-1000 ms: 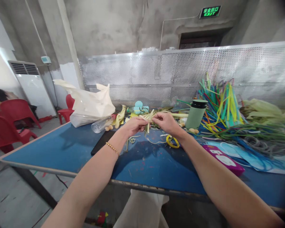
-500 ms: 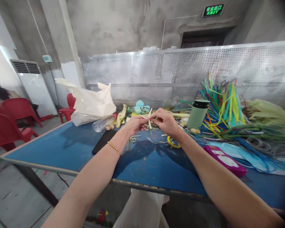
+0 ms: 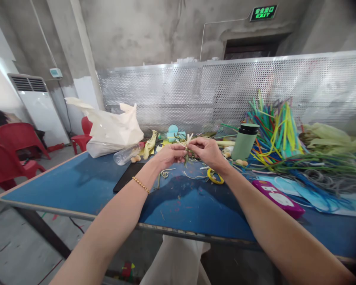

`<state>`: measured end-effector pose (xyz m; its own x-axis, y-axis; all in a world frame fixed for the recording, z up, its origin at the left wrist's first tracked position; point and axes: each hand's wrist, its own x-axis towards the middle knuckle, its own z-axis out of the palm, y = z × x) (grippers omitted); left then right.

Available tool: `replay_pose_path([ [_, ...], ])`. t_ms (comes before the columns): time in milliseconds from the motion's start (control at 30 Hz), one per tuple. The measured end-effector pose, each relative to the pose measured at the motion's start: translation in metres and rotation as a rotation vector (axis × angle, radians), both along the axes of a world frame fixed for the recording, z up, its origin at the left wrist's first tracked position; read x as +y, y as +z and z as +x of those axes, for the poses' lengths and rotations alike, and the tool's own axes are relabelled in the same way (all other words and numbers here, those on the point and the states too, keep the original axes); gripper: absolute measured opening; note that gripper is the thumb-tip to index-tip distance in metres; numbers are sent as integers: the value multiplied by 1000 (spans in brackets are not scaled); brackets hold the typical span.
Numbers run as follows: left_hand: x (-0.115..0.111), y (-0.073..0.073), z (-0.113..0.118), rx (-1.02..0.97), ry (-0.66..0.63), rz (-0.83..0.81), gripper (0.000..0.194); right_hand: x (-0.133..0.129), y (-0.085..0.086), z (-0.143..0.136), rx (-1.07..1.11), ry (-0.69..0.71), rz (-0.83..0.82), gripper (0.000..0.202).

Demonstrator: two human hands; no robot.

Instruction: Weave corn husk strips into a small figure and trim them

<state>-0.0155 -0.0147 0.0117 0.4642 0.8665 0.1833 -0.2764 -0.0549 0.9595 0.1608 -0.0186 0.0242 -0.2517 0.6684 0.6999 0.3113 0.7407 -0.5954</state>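
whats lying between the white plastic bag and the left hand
A clear bottle, small tan balls and a pale yellow husk-like piece, seen in the head view.

This is looking like a craft workshop, set up in a rough, unfinished hall. Bare grey plaster is showing on the wall, and a green exit sign is glowing above a dark doorway. A perforated metal panel is standing along the far edge of a blue worktable, where colourful strips and cords are piling up toward the right end. Red plastic chairs are standing past its left edge, near a floor air conditioner.
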Motion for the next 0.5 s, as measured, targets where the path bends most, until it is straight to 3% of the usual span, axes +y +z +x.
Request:
replay_pose_path([
  [167, 5, -4, 0, 2, -9, 41, 26, -6, 4, -2, 113, -10, -135, 24],
  [500, 5, -6, 1, 87, -13, 96, 24, -1, 3, -1, 179, -29, -192, 23],
])
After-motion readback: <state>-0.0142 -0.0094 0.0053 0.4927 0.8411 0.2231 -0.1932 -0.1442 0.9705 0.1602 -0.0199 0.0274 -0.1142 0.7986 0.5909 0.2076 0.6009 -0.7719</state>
